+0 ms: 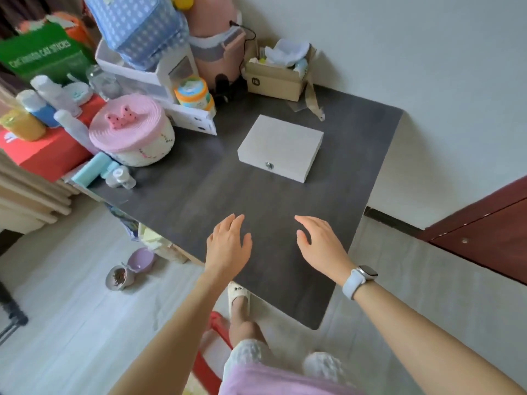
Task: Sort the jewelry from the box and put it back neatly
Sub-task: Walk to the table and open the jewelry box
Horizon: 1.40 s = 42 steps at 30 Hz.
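Closed box [281, 148], clasp facing the person, lies flat; both hands' [228, 242] [320, 242] grip empty, fingers relaxed.

Soft even daylight, faint shadows, wide-angle edge warping, perhaps slightly blurred

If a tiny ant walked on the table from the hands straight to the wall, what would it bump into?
left hand and right hand → closed white box → cardboard box

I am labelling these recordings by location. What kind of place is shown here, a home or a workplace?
Most likely a home room: the dark table holds household clutter such as a pink-lidded basket, a pet food bowl stands on the floor, and the person wears slippers.
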Available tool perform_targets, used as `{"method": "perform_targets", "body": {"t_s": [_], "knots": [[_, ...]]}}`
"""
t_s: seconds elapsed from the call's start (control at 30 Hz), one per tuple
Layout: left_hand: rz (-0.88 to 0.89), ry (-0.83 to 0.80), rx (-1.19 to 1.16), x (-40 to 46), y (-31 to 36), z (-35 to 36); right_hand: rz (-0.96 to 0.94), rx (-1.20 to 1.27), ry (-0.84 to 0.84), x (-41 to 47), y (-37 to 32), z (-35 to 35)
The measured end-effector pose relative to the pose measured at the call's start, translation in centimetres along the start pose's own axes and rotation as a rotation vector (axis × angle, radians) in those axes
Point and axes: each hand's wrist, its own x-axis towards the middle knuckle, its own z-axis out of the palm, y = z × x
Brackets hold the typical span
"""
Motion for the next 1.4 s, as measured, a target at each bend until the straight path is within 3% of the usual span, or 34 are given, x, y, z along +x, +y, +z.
{"method": "perform_targets", "body": {"t_s": [0.3, 0.43, 0.57, 0.77, 1.0, 1.4], "knots": [[0.36, -0.023, 0.082, 20.6, -1.5, -2.2, 0.368, 0.077, 0.395, 13.8, -0.8, 2.0], [0.396, -0.034, 0.066, 25.4, -2.1, -1.3, 0.466, 0.104, 0.496, 17.0, 0.1, 3.5], [0.412, -0.056, -0.106, 27.2, -2.6, 1.0, 0.487, 0.222, 0.567, 18.5, 1.6, 5.5], [0.406, 0.008, -0.4, 27.4, -3.6, 4.1, 0.427, 0.288, 0.71, 19.4, 2.8, 8.3], [0.483, 0.099, -0.421, 25.8, -6.1, 4.7, 0.323, 0.247, 0.786, 17.0, 1.7, 10.3], [0.546, 0.112, -0.474, 14.1, -17.1, 1.9, 0.284, 0.272, 0.789, 5.3, -6.7, 19.1]]}}
